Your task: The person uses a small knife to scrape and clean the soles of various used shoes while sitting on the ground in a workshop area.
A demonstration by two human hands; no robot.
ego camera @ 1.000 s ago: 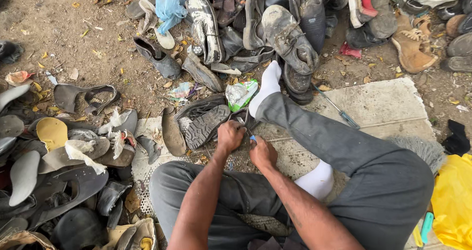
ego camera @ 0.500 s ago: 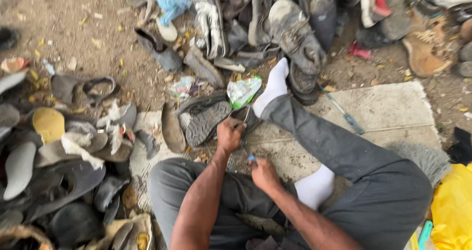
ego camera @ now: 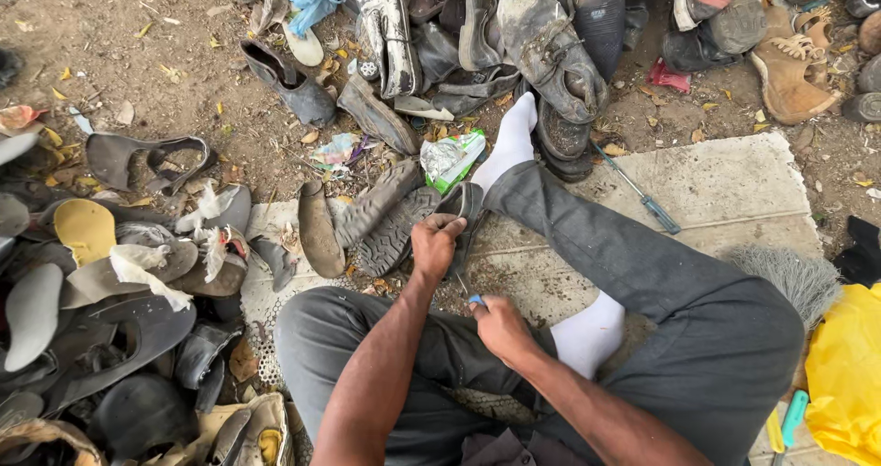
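While the left hand (ego camera: 436, 244) pinned a worn dark shoe sole (ego camera: 459, 211) on the concrete slab (ego camera: 734, 191), its fingers were curled around the sole's edge. Just nearer the body, the right hand (ego camera: 500, 324) gripped a small blue-handled tool (ego camera: 474, 298), tip aimed up toward the sole, whose long axis ran away from the person.

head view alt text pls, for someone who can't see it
A seated person's left hand grips a dark shoe while the right hand holds a blue-handled tool to it. Worn shoes are heaped around; a screwdriver lies on a slab.
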